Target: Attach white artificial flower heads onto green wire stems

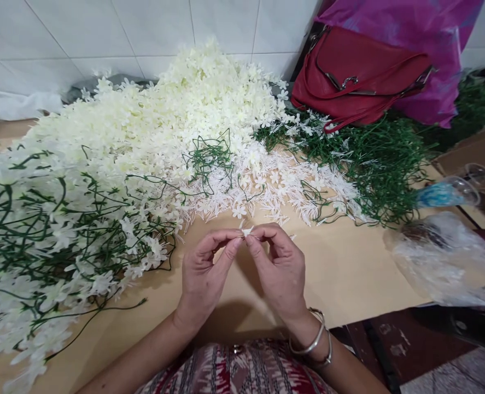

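Single head-worn view, forward and down, from close above both hands [203, 273] [281, 273] and tabletop [336, 273] to tiled wall [103, 27].

At six o'clock, the left hand [204, 271] and right hand [281, 269] are partly hiding a white piece [246, 231], too small to identify. At nine, flowers [98, 148] are running past the left edge. At two, a red bag [361, 74] is partly covering a purple bag [443, 41], which the top edge is cutting. Between three and four, plastic [451, 271] is blurring a dark clump [425, 235].

The left hand [204, 272] and right hand [280, 269] pinch a small white piece [246, 232] above the bench [340, 268], near heaped white flowers [209, 98].
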{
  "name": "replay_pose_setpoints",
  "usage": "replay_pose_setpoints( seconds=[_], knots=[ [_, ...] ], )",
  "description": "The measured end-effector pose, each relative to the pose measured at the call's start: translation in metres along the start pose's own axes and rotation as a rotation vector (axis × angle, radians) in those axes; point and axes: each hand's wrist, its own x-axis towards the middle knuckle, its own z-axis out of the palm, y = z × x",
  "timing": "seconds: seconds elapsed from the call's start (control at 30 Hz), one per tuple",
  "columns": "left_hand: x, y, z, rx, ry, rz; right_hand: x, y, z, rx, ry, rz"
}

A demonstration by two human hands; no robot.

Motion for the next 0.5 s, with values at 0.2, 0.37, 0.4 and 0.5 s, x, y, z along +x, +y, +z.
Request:
replay_pose_setpoints(
  seconds=[0.2, 0.37, 0.4, 0.5],
  knots=[
    [-0.002, -0.003, -0.003, 0.117, -0.052, 0.196, -0.002, 0.009, 0.001, 0.298, -0.041, 0.254],
    [-0.002, -0.006, -0.005, 0.152, -0.061, 0.197, -0.004, 0.012, 0.004, 0.310, -0.033, 0.263],
    [-0.002, -0.007, -0.006, 0.152, -0.065, 0.180, -0.003, 0.012, 0.004, 0.292, -0.030, 0.246],
    [-0.003, -0.008, -0.007, 0.145, -0.072, 0.131, 0.000, 0.009, 0.001, 0.186, -0.010, 0.148]
  ],
)
